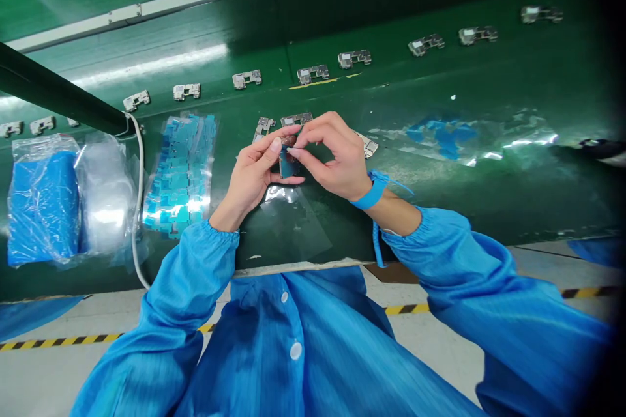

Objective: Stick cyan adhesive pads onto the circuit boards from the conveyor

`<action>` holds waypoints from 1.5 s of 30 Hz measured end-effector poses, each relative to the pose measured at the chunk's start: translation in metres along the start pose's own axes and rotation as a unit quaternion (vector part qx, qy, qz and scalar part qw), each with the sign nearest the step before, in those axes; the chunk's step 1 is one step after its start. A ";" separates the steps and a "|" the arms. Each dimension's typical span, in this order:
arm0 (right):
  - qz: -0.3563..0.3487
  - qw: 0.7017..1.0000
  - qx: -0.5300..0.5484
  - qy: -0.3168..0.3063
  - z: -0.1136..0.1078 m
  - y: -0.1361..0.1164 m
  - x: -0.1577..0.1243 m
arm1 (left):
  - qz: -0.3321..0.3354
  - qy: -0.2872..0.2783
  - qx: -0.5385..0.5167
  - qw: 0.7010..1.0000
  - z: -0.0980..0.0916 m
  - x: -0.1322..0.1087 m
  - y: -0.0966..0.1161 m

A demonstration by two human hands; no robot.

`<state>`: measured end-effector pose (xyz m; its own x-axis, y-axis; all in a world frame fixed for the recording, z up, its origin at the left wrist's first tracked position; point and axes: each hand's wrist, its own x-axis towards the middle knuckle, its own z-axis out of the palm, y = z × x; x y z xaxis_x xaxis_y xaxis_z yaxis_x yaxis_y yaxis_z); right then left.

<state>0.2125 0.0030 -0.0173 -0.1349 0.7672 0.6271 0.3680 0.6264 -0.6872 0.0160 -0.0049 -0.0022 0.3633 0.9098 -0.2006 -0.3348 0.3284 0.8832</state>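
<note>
My left hand (257, 172) grips a small circuit board (288, 166) by its edges, thumb on top and fingers beneath. The board stands upright in the picture, and part of its face looks blue and shiny. At its upper right side, the thumb and forefinger of my right hand (332, 153) are pinched together; whatever lies between the fingertips is too small to make out. A blue wrist strap (372, 191) circles my right wrist. Just behind my hands lie two more circuit boards (264, 129), and another board (368, 144) is partly hidden by my right hand.
Several circuit boards (247, 79) form a row along the green bench (469, 202). To the left lie blue film sheets (180, 172), a white cable (139, 202) and a bagged blue pack (44, 205). A dark post (63, 88) slants in. Blue scraps (445, 137) lie right.
</note>
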 end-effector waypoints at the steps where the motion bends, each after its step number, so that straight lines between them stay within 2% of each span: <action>1: -0.010 1.000 0.003 0.005 0.000 0.000 -0.001 | 0.000 0.001 -0.008 1.000 0.001 0.000 -0.001; 5: -0.039 0.999 0.005 0.011 0.002 0.001 -0.003 | -0.014 0.004 -0.031 0.999 0.002 -0.001 -0.003; 10: -0.098 0.995 0.002 0.035 0.004 0.003 -0.005 | -0.007 0.001 -0.005 1.000 0.003 0.000 -0.004; 14: -0.079 0.996 0.011 0.039 0.003 0.004 -0.008 | 0.005 0.003 -0.007 1.000 0.000 0.001 -0.006; 20: -0.099 0.985 0.075 0.120 -0.001 0.004 -0.005 | -0.010 0.003 -0.013 1.000 -0.009 0.003 0.003; 26: 0.054 0.990 0.124 0.050 -0.008 -0.004 0.005 | 0.005 -0.005 0.063 0.998 -0.007 -0.002 0.009; 29: 0.094 0.989 0.113 0.028 -0.010 -0.002 0.007 | -0.004 -0.022 0.127 0.992 -0.006 -0.003 0.007; 34: 0.106 0.991 0.074 0.043 -0.013 0.004 0.009 | -0.009 0.035 0.125 0.991 -0.003 -0.001 0.006; 37: 0.100 0.994 0.054 -0.001 -0.014 0.004 0.009 | 0.001 0.065 0.105 0.992 -0.003 0.000 0.007; 40: 0.084 0.995 0.026 -0.044 -0.015 0.001 0.010 | 0.007 0.068 0.091 0.994 -0.004 0.000 0.008; 45: 0.076 0.995 -0.011 -0.062 -0.015 -0.002 0.011 | 0.005 0.059 0.096 0.994 -0.007 0.000 0.007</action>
<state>0.2243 0.0085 -0.0032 -0.1880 0.8650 0.4653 0.4119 0.4995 -0.7622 0.0077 -0.0009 0.0015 0.2517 0.9401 -0.2298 -0.1625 0.2752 0.9476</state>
